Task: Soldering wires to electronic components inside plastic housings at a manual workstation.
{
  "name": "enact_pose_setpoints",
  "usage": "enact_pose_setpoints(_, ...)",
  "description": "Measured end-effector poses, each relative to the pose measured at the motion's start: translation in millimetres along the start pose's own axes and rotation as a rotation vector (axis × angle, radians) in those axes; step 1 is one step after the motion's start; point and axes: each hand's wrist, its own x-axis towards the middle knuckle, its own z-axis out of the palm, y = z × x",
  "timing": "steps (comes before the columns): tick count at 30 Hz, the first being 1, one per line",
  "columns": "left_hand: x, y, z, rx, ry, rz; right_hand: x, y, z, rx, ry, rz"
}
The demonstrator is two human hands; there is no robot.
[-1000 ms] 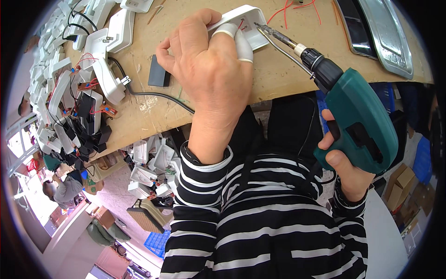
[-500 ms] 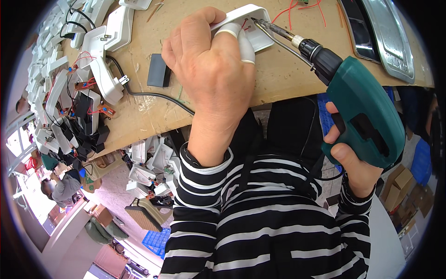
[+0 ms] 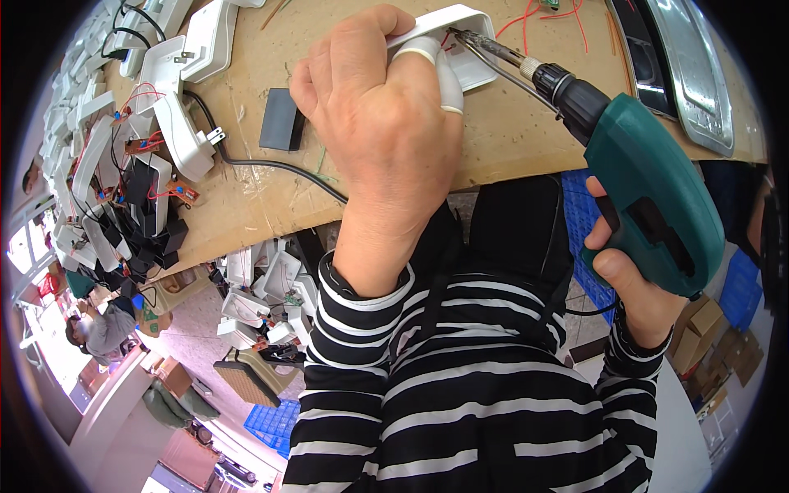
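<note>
My left hand (image 3: 382, 131) grips a white plastic housing (image 3: 475, 25) at the table's far edge of view, with white finger cots (image 3: 448, 78) on its fingers. The housing is tilted with its open side toward the right, and a bit of red wire shows inside. My right hand (image 3: 633, 275) is wrapped round the handle of a green soldering gun (image 3: 653, 185). A thin feed tube (image 3: 509, 74) runs along its barrel. The dark tip (image 3: 457, 34) reaches into the housing; whether it touches a contact I cannot make out.
A black rectangular block (image 3: 281, 120) lies left of my left hand. A white plug adapter (image 3: 185, 135), a black cable (image 3: 279, 166) and piled housings with wired boards fill the left. Red wires (image 3: 526, 25) and a metal tray (image 3: 690, 74) are at right. A person (image 3: 111, 329) is in the background.
The housing, my left hand and the soldering gun appear slightly farther right in the picture, along with a small shift of the whole view. Both holds are unchanged.
</note>
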Motion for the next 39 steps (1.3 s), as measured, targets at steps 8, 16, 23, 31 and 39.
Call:
enact_pose_setpoints(8,1,-2,1,-0.012,0.012,0.018,3,-11,-8,-0.101,-0.051,-0.01)
enact_pose_setpoints(16,-1,-6,-2,0.081,0.002,0.125,3,-22,-13,-0.225,-0.072,0.044)
enact_pose_setpoints(23,-2,-3,1,-0.034,0.011,-0.011,3,-28,-22,-0.346,-0.134,0.108)
enact_pose_setpoints(31,-1,-3,0,-0.019,0.005,-0.003,4,-32,-19,-0.304,-0.11,0.111)
enact_pose_setpoints(39,2,2,-8,0.155,-0.04,0.098,4,-32,-23,-0.405,-0.153,0.09)
